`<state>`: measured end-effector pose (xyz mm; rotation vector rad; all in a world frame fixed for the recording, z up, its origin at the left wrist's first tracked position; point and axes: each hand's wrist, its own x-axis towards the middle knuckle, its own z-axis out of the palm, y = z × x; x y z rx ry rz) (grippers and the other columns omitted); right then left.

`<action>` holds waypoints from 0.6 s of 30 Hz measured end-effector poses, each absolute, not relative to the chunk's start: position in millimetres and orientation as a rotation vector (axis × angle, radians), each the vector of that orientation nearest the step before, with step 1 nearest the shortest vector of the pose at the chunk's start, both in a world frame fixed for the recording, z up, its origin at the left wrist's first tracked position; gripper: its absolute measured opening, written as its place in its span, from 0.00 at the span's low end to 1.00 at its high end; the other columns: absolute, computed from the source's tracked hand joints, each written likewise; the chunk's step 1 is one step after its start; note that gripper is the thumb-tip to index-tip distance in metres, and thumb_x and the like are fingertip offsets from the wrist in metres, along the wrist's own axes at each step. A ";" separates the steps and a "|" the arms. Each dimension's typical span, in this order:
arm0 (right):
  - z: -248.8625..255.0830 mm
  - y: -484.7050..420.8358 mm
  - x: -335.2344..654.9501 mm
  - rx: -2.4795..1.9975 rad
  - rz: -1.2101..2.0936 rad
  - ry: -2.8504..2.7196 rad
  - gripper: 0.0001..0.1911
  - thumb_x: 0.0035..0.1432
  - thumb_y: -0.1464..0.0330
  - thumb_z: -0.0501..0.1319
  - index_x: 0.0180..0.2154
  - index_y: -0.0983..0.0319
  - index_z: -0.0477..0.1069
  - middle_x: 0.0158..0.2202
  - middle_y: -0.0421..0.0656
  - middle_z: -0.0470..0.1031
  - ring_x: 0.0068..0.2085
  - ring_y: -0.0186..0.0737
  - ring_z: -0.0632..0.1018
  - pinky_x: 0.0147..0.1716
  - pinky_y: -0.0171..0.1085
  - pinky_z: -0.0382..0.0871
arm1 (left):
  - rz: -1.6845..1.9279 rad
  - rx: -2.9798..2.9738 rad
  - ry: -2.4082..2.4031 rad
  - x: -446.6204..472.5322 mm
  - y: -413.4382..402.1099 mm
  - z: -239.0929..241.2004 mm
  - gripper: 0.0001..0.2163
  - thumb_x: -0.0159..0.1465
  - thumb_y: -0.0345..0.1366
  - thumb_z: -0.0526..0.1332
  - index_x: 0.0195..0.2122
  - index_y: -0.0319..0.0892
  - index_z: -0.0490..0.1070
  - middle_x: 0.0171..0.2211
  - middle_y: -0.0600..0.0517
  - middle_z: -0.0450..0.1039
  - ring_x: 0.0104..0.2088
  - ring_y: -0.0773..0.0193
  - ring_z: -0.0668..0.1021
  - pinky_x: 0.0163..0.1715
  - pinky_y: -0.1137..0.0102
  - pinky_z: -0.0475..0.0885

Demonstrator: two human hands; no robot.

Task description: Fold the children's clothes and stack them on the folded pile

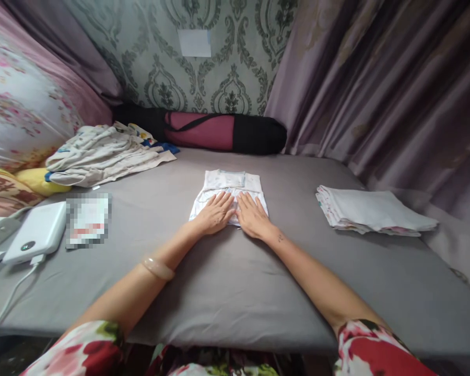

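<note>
The left hand (218, 213) and the right hand (253, 215) lie flat and side by side, palms down, fingers extended and gripping nothing (a pale bangle (157, 269) circles the left forearm). Both press on a folded white cloth (232, 180), probably a small garment, though the hands hide much of its near part. The cloth lies in the middle of a grey sheet (219, 282), its far end showing beyond the fingertips. Well apart on the right, a stack of folded cloths (376, 209) rests on the sheet. Left of the hands, a blurred-out packet (88, 219) lies just beside a white power bank (39, 232) with a white cable (13, 292) plugged in. Farther back on that side, a loose heap of clothes (105, 159) spreads near a floral pillow (19, 99). A long black and dark red bag (203, 130) stretches along the patterned wall (235, 78), and purple curtains (348, 78) hang at the right.
</note>
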<state>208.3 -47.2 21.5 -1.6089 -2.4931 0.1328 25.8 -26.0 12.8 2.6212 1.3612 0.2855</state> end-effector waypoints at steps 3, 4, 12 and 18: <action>10.0 -44.1 207.9 -1.639 0.234 -2.508 0.30 0.68 0.62 0.41 0.67 0.69 0.48 0.69 0.49 0.45 0.69 0.46 0.46 0.65 0.49 0.36 | 0.136 2.594 1.395 29.7 -23.4 4.7 0.28 0.70 0.46 0.40 0.67 0.38 0.49 0.68 0.43 0.45 0.68 0.52 0.46 0.65 0.54 0.41; 8.1 -44.0 207.5 -1.644 0.255 -2.508 0.31 0.68 0.62 0.40 0.67 0.69 0.47 0.69 0.48 0.45 0.69 0.46 0.46 0.65 0.50 0.36 | 0.115 2.595 1.388 29.0 -22.8 3.4 0.28 0.70 0.47 0.40 0.67 0.38 0.48 0.69 0.43 0.44 0.68 0.53 0.46 0.65 0.55 0.41; 11.0 -38.5 221.8 -1.538 0.520 -2.487 0.31 0.67 0.59 0.42 0.67 0.65 0.49 0.69 0.49 0.46 0.69 0.45 0.47 0.65 0.51 0.38 | 0.152 2.542 1.307 13.7 -22.6 9.2 0.30 0.69 0.51 0.41 0.68 0.38 0.46 0.69 0.41 0.42 0.68 0.54 0.46 0.65 0.56 0.44; 18.4 -63.1 280.1 -1.259 0.349 -2.390 0.21 0.64 0.62 0.54 0.55 0.62 0.68 0.58 0.52 0.67 0.60 0.45 0.66 0.60 0.47 0.58 | 0.323 2.636 1.277 -47.5 -37.4 19.3 0.30 0.65 0.55 0.50 0.62 0.42 0.59 0.63 0.40 0.57 0.62 0.49 0.62 0.60 0.57 0.59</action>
